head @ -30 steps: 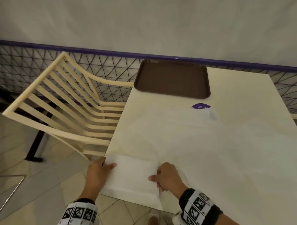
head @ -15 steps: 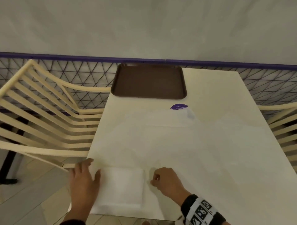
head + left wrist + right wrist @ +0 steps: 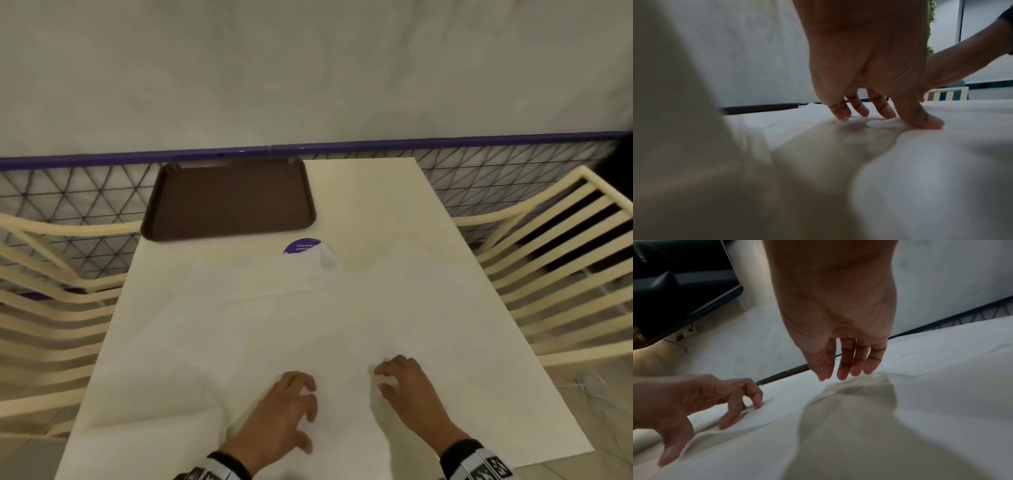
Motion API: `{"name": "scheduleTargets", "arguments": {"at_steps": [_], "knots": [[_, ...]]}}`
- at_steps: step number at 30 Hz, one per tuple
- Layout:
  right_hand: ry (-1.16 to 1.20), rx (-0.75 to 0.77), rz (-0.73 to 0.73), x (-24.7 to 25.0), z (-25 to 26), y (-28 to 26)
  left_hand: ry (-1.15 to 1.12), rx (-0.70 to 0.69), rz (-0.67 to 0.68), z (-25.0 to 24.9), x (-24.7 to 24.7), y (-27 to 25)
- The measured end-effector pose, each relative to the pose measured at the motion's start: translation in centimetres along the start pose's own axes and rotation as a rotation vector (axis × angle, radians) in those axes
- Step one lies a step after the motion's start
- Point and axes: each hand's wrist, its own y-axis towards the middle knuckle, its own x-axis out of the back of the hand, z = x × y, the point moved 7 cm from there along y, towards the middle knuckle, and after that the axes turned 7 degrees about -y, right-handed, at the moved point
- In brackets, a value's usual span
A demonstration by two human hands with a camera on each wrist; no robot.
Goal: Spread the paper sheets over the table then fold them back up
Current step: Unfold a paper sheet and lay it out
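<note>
The paper sheets (image 3: 308, 335) in the middle of the frame are looking thin, matt and a little see-through, and they are wrinkling softly under the fingertips (image 3: 840, 113). The table (image 3: 370, 205) is showing a smooth cream top with a faint shine. The tray (image 3: 229, 198) in the upper centre is looking like dark brown matt plastic. The chairs (image 3: 555, 260) at both sides are showing smooth, cream painted slats.

Setting: we read this as a food-court or cafeteria seating area. Evidence: a brown serving tray (image 3: 227, 198) at the far left corner of a cream table (image 3: 370, 205); a round purple sticker (image 3: 301, 246) on the tabletop; cream slatted chairs (image 3: 555, 267) on both sides; a wire-mesh partition (image 3: 78, 198) with purple rail.
</note>
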Motion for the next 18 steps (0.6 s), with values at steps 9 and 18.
{"name": "scheduleTargets", "arguments": {"at_steps": [9, 18], "knots": [[0.040, 0.346, 0.282, 3.5, 7.0, -1.2, -0.322, 0.148, -0.266, -2.4, 5.5, 1.1], [0.560, 0.172, 0.136, 10.2, 8.0, 2.8, -0.487, 0.223, -0.384, -4.4, 12.9, 0.4]]}}
